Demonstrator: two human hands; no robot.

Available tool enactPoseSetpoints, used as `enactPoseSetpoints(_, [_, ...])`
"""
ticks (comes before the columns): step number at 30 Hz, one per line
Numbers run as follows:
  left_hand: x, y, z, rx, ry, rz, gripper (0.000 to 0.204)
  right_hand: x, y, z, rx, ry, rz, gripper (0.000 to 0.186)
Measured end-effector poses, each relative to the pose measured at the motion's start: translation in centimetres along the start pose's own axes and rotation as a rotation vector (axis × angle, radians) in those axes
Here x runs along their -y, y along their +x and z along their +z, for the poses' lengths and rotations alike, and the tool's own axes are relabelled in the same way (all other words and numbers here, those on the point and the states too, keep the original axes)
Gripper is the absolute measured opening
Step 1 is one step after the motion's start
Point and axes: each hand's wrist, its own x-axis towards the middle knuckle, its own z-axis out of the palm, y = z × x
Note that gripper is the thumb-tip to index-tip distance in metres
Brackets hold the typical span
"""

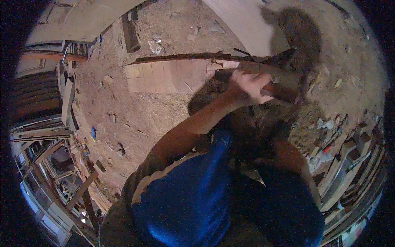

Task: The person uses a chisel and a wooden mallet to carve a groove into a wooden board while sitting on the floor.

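Observation:
My left hand [250, 84] reaches out in front of me, its fingers closed around a dark brown piece of wood [280, 91]. The far end of this piece fades into shadow. Just left of the hand, a pale flat board [164, 76] with thin drawn lines lies on the ground. A long dark strip [181, 58] runs along its far edge. My right forearm [290, 156] bends up from the lower right. Deep shadow hides my right hand, so its fingers and anything in them do not show.
Dirt ground [123, 111] is littered with chips and scraps. Stacked timber offcuts [349, 160] lie at the right, with a wooden frame pile [53, 164] at the left. Large pale panels [242, 24] lie at the far side. A dark block [130, 35] stands near them.

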Motion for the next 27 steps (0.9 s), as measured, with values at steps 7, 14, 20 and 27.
enactPoseSetpoints(7, [-0.1,-0.1,-1.0,0.205,0.065,-0.240,0.048,-10.6,5.0,8.6,0.494,-0.514,0.019,0.036])
enactPoseSetpoints(14, [-0.4,0.2,-1.7,0.283,0.104,-0.273,0.049,-6.1,3.0,5.9,0.459,-0.306,0.075,0.038])
enactPoseSetpoints(20, [-1.3,1.0,-0.7,0.373,0.097,-0.271,0.052,-9.9,-3.0,3.8,-0.409,0.997,0.248,0.029])
enactPoseSetpoints(27, [-1.2,0.0,-0.3,0.415,0.152,-0.184,0.050,-3.4,-6.2,-2.2,-0.841,0.944,0.210,0.029])
